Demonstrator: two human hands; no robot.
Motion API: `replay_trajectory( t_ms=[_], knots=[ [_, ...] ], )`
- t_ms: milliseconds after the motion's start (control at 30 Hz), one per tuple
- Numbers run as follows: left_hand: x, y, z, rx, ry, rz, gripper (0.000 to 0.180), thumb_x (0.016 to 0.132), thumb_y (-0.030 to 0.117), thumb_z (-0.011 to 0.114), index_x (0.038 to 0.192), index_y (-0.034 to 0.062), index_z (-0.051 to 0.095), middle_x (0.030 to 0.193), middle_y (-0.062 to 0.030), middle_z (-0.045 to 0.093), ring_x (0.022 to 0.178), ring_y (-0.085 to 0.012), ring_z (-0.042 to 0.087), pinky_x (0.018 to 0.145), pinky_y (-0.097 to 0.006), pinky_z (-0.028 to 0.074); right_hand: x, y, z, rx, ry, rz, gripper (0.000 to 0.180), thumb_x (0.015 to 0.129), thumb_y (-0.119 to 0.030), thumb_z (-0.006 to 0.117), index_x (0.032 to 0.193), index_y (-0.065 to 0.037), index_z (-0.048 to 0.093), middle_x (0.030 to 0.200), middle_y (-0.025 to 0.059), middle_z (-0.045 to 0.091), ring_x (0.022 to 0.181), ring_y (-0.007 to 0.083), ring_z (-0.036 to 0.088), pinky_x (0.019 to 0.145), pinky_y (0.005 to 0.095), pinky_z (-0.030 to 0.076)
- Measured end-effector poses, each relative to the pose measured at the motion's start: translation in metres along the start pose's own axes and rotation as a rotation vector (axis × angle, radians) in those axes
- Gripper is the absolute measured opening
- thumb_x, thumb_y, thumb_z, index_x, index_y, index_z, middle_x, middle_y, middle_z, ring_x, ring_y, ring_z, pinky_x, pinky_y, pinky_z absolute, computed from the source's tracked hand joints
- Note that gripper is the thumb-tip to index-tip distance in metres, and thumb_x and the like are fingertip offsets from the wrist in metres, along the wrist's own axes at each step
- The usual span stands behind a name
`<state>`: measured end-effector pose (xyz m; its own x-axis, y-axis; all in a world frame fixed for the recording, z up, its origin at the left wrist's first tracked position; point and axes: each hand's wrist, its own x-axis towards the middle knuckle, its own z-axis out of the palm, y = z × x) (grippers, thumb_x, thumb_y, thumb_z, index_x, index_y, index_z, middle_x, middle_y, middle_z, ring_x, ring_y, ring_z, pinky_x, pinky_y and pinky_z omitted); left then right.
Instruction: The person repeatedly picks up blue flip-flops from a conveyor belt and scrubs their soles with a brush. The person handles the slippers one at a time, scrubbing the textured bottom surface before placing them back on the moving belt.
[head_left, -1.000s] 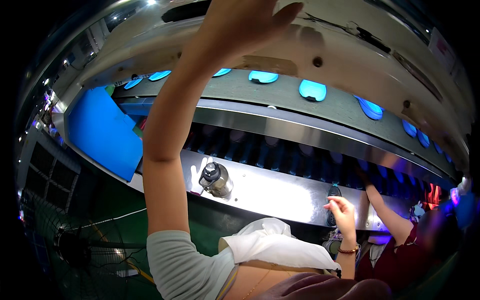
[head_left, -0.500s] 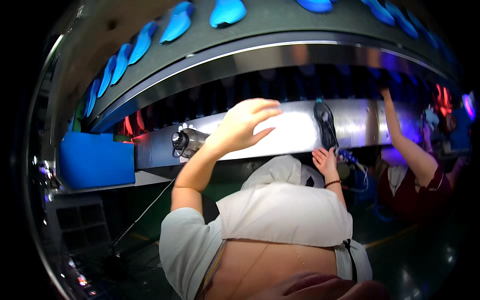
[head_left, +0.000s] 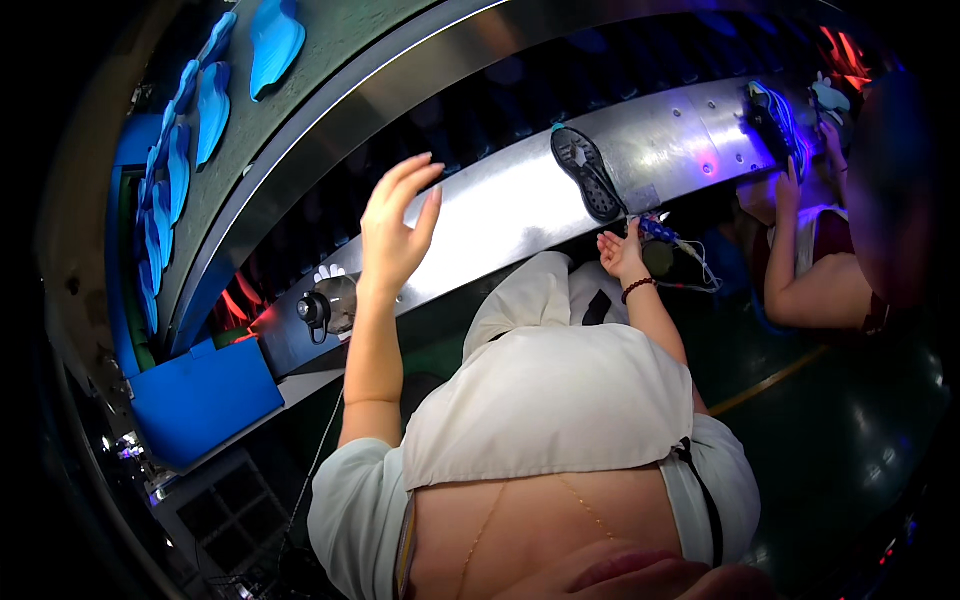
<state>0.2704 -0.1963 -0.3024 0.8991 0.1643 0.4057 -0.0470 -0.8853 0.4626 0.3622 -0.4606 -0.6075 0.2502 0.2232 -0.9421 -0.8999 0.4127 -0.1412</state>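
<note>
My left hand (head_left: pixel 400 225) is raised above the steel ledge, fingers stretched out and apart, with nothing in it. My right hand (head_left: pixel 622 254), a beaded bracelet on its wrist, is at the ledge's front edge, palm up with fingers loosely spread. It holds nothing that I can see. Beside its fingertips is a blue tool (head_left: pixel 657 229) with cords. A black shoe sole (head_left: pixel 587 172) lies on the steel ledge (head_left: pixel 500 215), its near end close to my right hand.
Blue insole-shaped pieces (head_left: pixel 212 110) lie on a green conveyor belt (head_left: pixel 345 50) beyond a metal rail. A dark-lidded bottle (head_left: pixel 335 307) and a blue box (head_left: pixel 205 400) are at left. At right a co-worker's arm (head_left: pixel 800 275) reaches toward a dark shoe part with blue strips (head_left: pixel 775 120).
The whole view has turned, showing more of the right side. My left hand is more upright, still open. My right hand is closer to the blue tool. The sole stays on the ledge.
</note>
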Motion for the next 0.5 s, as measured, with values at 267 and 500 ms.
replay_trajectory(
  t_ms=[267, 500],
  knots=[
    [-0.053, -0.006, 0.004, 0.073, -0.115, -0.234, 0.018, 0.077, 0.011, 0.058, 0.094, 0.0058, 0.060, 0.102, -0.0092, 0.058, 0.092, -0.0272, 0.056, 0.078, -0.033, 0.044, 0.035, -0.012, -0.010, 0.393, -0.224, -0.011, 0.039, 0.080, -0.046, 0.051, 0.077, -0.008, 0.045, 0.069, 0.0030, 0.053, 0.061, 0.0158, 0.051, 0.048, 0.0223, 0.037],
    [-0.070, -0.010, -0.006, 0.064, -0.111, -0.180, 0.018, 0.077, 0.009, 0.057, 0.094, 0.0053, 0.059, 0.097, -0.0090, 0.060, 0.088, -0.0272, 0.057, 0.076, -0.033, 0.044, -0.008, -0.014, 0.037, 0.355, -0.006, -0.192, 0.023, 0.083, -0.031, 0.043, 0.093, -0.010, 0.050, 0.074, 0.0039, 0.055, 0.052, 0.0121, 0.045, 0.041, 0.0215, 0.034]
  ],
)
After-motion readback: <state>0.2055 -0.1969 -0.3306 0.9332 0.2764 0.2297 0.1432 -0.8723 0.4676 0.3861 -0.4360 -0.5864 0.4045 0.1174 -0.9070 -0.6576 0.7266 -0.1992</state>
